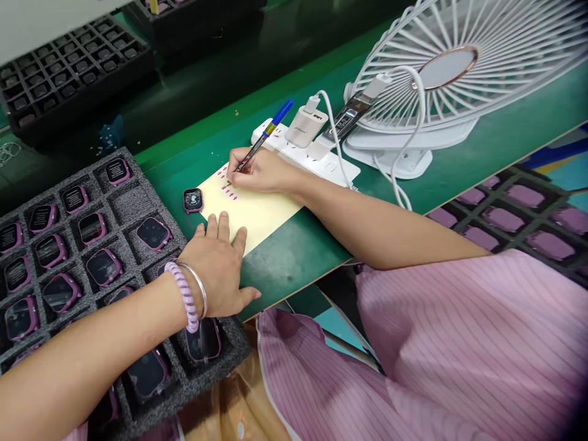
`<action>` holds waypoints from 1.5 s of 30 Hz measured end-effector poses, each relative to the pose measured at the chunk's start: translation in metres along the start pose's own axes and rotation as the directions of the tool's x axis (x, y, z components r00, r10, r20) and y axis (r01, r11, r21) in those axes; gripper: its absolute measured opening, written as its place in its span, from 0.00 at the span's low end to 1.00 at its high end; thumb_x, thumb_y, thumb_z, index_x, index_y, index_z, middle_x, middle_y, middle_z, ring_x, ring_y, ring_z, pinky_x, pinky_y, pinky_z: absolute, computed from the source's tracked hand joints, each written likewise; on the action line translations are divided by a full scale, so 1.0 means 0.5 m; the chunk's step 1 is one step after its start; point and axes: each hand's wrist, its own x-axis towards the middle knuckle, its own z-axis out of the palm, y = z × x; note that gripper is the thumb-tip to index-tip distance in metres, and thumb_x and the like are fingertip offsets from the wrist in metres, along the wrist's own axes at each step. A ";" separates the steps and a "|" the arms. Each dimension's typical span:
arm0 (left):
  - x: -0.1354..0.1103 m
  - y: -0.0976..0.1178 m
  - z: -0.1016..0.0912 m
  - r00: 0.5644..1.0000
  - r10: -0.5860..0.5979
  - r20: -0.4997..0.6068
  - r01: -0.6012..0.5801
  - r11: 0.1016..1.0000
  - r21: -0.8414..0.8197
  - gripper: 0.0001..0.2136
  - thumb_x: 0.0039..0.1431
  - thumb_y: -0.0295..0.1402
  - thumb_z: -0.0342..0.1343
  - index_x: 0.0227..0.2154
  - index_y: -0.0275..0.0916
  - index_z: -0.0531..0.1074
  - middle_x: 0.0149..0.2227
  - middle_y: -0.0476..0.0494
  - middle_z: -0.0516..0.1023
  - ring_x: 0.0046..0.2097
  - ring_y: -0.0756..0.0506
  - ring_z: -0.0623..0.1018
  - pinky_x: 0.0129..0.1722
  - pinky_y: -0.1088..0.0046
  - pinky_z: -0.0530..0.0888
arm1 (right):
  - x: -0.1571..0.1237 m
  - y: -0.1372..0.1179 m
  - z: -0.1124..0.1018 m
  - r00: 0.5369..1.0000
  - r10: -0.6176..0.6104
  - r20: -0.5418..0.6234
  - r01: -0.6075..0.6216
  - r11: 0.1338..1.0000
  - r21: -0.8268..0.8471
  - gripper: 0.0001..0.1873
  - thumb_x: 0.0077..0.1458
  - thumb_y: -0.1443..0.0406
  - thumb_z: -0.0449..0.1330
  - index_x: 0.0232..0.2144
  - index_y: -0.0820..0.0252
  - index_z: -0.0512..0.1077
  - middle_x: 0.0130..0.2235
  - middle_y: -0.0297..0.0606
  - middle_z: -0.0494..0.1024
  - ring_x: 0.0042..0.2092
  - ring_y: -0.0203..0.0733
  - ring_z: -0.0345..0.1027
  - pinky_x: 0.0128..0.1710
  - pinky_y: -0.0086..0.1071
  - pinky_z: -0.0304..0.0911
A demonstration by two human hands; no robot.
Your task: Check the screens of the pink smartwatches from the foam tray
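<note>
My right hand [257, 170] grips a pen [261, 138] with a blue cap on its upper end, its tip down on a yellow sheet of paper [271, 214]. Small red marks run in rows near the sheet's far left corner. Fingers spread, my left hand [218, 263] lies flat across the sheet's near left edge and the green table. Just beyond its fingertips a smartwatch [193, 199] with a lit screen rests beside the paper. Under my left wrist is a grey foam tray [126, 205] of pink-framed smartwatches, partly hidden by my forearm.
Behind the paper lies a white power strip [337, 168] with a charger [307, 125] and a small metering device [351, 116] plugged in. A white fan [445, 67] stands at the right, its cable hanging down. Dark trays [73, 67] fill the back left; another tray [519, 211] sits lower right.
</note>
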 end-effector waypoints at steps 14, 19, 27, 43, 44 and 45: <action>-0.001 0.000 -0.001 1.000 -0.004 -0.002 0.004 1.000 0.003 0.49 0.62 0.58 0.53 0.74 0.30 0.43 0.75 0.22 0.37 0.75 0.21 0.44 0.72 0.45 0.55 | 0.000 -0.006 -0.004 0.999 -0.031 0.010 0.031 0.999 -0.019 0.06 0.48 0.72 0.61 0.26 0.59 0.67 0.29 0.34 0.73 0.31 0.40 0.66 0.29 0.29 0.57; 0.000 0.001 -0.002 1.000 -0.003 0.003 0.003 1.000 0.008 0.49 0.63 0.58 0.53 0.74 0.30 0.42 0.75 0.20 0.36 0.75 0.22 0.43 0.72 0.46 0.55 | 0.000 -0.003 -0.004 0.999 -0.044 0.011 0.044 0.999 -0.018 0.06 0.48 0.71 0.61 0.26 0.59 0.67 0.29 0.34 0.73 0.31 0.41 0.66 0.29 0.30 0.57; 0.000 -0.001 0.000 1.000 0.002 -0.005 -0.002 1.000 0.011 0.49 0.63 0.59 0.52 0.74 0.29 0.42 0.74 0.18 0.36 0.74 0.21 0.44 0.72 0.46 0.55 | -0.001 -0.005 -0.003 1.000 -0.025 0.011 0.025 1.000 -0.011 0.10 0.48 0.76 0.61 0.26 0.59 0.67 0.29 0.34 0.73 0.32 0.42 0.67 0.30 0.30 0.58; 0.001 -0.003 0.000 1.000 -0.003 0.016 0.002 1.000 0.029 0.49 0.63 0.60 0.50 0.74 0.30 0.40 0.74 0.18 0.35 0.75 0.22 0.43 0.72 0.46 0.54 | 0.002 0.007 -0.008 0.992 -0.120 0.028 0.121 0.992 -0.039 0.07 0.49 0.73 0.60 0.27 0.60 0.66 0.28 0.33 0.72 0.30 0.38 0.65 0.29 0.27 0.56; 0.000 -0.003 0.000 1.000 -0.001 0.014 0.001 1.000 0.025 0.49 0.63 0.60 0.50 0.74 0.30 0.40 0.74 0.18 0.35 0.75 0.22 0.43 0.72 0.46 0.54 | 0.001 0.008 -0.010 0.990 -0.139 0.019 0.140 0.989 -0.045 0.06 0.50 0.73 0.60 0.27 0.60 0.66 0.28 0.33 0.71 0.30 0.38 0.64 0.29 0.27 0.56; 0.000 -0.003 0.000 1.000 0.000 0.013 0.000 1.000 0.020 0.49 0.63 0.60 0.50 0.74 0.30 0.41 0.74 0.17 0.35 0.75 0.22 0.43 0.72 0.46 0.54 | 0.001 0.008 -0.012 0.987 -0.163 0.004 0.163 0.985 -0.057 0.06 0.51 0.73 0.60 0.28 0.60 0.66 0.29 0.33 0.71 0.30 0.38 0.64 0.29 0.28 0.56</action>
